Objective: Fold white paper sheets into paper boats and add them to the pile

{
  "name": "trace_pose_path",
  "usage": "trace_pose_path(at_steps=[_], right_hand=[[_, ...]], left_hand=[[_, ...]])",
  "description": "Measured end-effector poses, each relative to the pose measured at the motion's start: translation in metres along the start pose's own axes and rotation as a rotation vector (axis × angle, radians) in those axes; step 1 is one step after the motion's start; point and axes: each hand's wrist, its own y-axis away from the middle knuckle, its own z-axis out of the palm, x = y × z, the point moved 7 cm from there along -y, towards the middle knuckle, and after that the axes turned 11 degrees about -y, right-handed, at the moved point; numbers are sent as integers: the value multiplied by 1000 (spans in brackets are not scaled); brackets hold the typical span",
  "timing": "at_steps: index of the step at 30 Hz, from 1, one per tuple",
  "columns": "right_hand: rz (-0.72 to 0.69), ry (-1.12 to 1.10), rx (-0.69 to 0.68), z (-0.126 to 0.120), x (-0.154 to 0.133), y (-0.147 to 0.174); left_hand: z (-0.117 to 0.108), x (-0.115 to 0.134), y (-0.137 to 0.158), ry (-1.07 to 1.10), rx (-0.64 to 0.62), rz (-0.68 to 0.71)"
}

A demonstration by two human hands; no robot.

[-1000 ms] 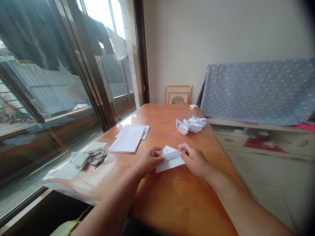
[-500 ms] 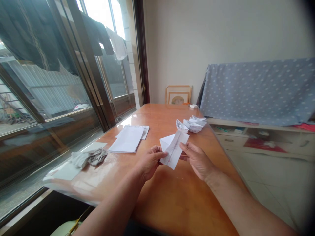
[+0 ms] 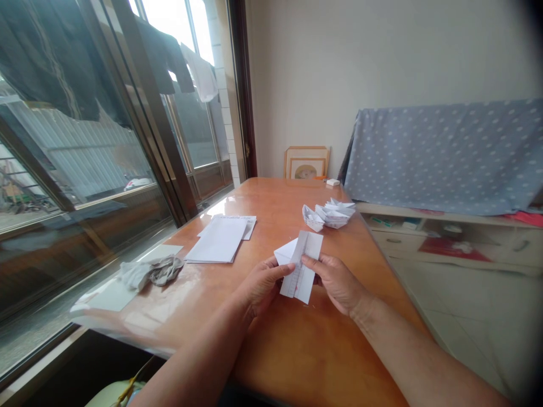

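Between my two hands, above the near part of the table, is a folded sheet of paper (image 3: 306,251), with a pointed flap at its left and a long printed strip across its front. My left hand (image 3: 265,282) pinches its left side, thumb on top. From the right, my right hand (image 3: 339,282) grips the strip, its thumb pressing near the crease and its fingers mostly hidden behind. Just beyond lie several folded paper boats (image 3: 335,213) in a cluster. A stack of white paper sheets (image 3: 218,240) rests to the left.
The brown table (image 3: 271,198) runs along a window on the left. Grey crumpled cloths (image 3: 165,270) lie near its left edge. A small white box (image 3: 333,182) sits at the far end, before framed pictures (image 3: 307,164). A polka-dot cloth (image 3: 445,152) covers something at right.
The paper has turned more upright, and its strip now shows a split lengthwise crease at the bottom. My right thumb has slid down and inward, toward the crease.
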Motion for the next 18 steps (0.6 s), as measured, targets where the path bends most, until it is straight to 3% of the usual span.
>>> trace_pose_path(at_steps=[18], right_hand=[[51,48,-99,12,2,5]], left_hand=[[-2,-6,3,-54,57,19]])
